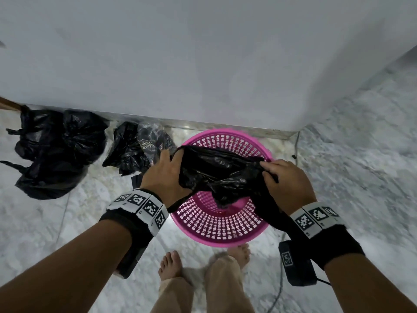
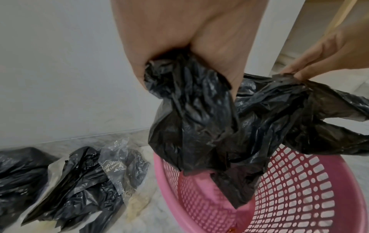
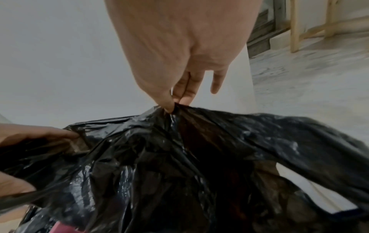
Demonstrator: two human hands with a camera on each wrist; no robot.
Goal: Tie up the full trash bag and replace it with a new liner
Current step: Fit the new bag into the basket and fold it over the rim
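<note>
A pink perforated basket (image 1: 216,224) stands on the floor by the wall, with no bag lining its inside. Both hands hold a new black liner (image 1: 221,170) spread just above the basket's rim. My left hand (image 1: 169,163) grips a bunched part of the liner (image 2: 191,100) in its palm. Thumb and fingertips of my right hand (image 1: 270,170) pinch the liner's opposite edge (image 3: 173,108). The liner's lower end hangs into the basket (image 2: 299,189). A tied full black trash bag (image 1: 56,150) lies on the floor at the left.
A clear packet of folded black liners (image 1: 140,147) lies between the full bag and the basket. A white wall (image 1: 203,64) rises right behind. My bare feet (image 1: 171,265) stand in front of the basket. A thin cable (image 1: 279,290) trails over the marble floor. Wooden furniture legs (image 3: 295,31) stand further right.
</note>
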